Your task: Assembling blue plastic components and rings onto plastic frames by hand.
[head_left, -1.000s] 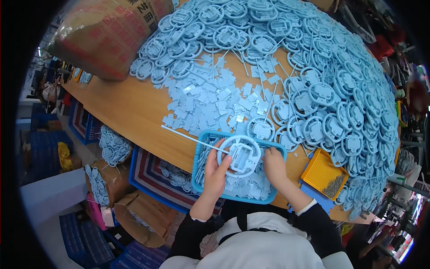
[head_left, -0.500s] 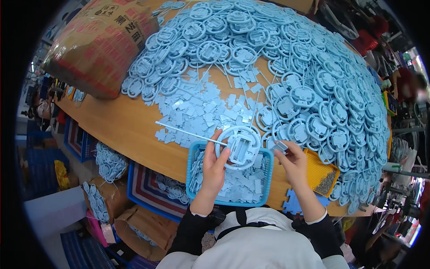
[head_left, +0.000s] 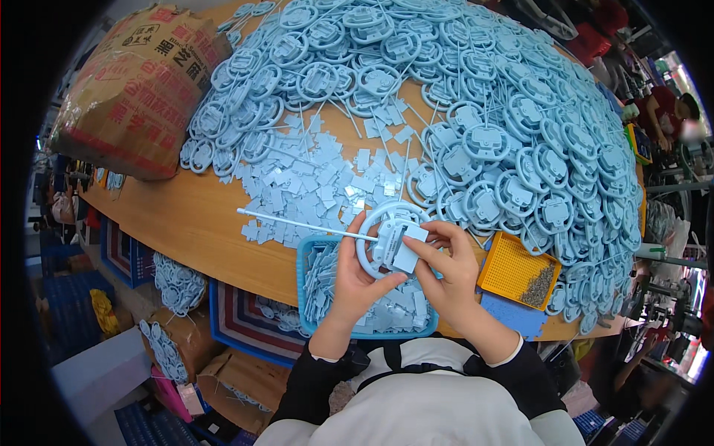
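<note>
My left hand [head_left: 352, 282] is closed on the rim of a light-blue plastic ring-shaped part [head_left: 383, 232], whose thin rod sticks out to the left. Its middle is a housing with a recess. Between the fingers and thumb of my right hand [head_left: 455, 281] is a small flat rectangular cover [head_left: 410, 250], lying against that housing and hiding part of the recess. Whether it is seated cannot be told. Below both hands stands a turquoise basket [head_left: 303, 301] of similar loose covers.
Many like ring parts [head_left: 520, 141] are heaped across the far and right table. Loose covers [head_left: 290, 186] are spread in the middle. A yellow tray [head_left: 502, 260] with small metal pieces sits on a blue mat [head_left: 513, 316] at right. A large brown carton [head_left: 141, 97] stands far left.
My right hand has moved left with the cover, from beside the ring part onto its housing. The ring part has turned slightly in my left hand. The whole view has shifted a little.
</note>
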Demonstrator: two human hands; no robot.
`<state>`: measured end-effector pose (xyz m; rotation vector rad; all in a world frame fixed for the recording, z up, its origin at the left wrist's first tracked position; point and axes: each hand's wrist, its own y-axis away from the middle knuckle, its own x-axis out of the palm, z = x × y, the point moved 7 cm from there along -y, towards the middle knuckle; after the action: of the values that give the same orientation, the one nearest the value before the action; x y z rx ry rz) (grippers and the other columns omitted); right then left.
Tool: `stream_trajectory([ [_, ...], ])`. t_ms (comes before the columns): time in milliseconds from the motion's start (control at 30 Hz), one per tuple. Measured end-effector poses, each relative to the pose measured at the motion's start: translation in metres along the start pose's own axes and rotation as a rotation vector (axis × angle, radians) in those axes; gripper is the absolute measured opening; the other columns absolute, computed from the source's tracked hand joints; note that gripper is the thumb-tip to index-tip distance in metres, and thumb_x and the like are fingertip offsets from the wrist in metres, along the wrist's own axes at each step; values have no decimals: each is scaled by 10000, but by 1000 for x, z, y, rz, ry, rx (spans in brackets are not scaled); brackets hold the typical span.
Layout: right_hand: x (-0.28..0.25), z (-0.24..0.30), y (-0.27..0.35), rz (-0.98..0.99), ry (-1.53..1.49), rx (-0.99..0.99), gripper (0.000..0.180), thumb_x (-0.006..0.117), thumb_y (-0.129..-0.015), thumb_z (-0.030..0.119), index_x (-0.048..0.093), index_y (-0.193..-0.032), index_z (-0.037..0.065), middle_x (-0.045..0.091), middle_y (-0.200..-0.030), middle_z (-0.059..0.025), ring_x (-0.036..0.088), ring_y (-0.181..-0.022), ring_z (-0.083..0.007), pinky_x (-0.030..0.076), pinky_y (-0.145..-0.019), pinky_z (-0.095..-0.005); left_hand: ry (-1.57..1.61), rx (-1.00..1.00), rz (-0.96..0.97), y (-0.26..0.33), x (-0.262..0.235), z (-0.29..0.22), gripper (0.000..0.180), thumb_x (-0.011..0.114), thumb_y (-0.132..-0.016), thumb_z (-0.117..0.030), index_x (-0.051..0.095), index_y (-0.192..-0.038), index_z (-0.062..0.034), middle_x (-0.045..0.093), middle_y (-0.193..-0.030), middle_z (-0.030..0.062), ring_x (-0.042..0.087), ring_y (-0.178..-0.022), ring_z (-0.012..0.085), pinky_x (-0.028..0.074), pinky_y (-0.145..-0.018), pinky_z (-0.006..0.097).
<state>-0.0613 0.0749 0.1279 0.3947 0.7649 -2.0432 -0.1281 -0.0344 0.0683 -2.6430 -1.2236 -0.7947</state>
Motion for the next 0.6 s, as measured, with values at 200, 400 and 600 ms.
stream_trajectory([
  [200,6,-6,2,0,-28,-1,398,565,-637,-110,661,-975,77,512,-1051,-134,529,-841,-203,447,-696,-271,-6,8,-29,-3,0,5,936,689,-650,98,101,-1365,-43,351,-1287,168,423,-1162,229,439,-905,344],
  [400,3,-2,-7,155,-117,21,387,583,-652,-94,623,-1017,28,518,-1072,-140,520,-899,-239,452,-722,-302,-34,11,-52,-2,-7,7,900,679,-669,85,112,-1358,-33,360,-1280,173,430,-1157,231,449,-894,336],
  [600,-2,-8,-11,231,-145,9,362,626,-676,-50,615,-1030,25,520,-1140,-121,521,-927,-240,447,-762,-312,-52,23,-53,-3,-6,4,872,678,-678,72,132,-1351,-24,376,-1263,172,437,-1150,236,454,-889,341],
])
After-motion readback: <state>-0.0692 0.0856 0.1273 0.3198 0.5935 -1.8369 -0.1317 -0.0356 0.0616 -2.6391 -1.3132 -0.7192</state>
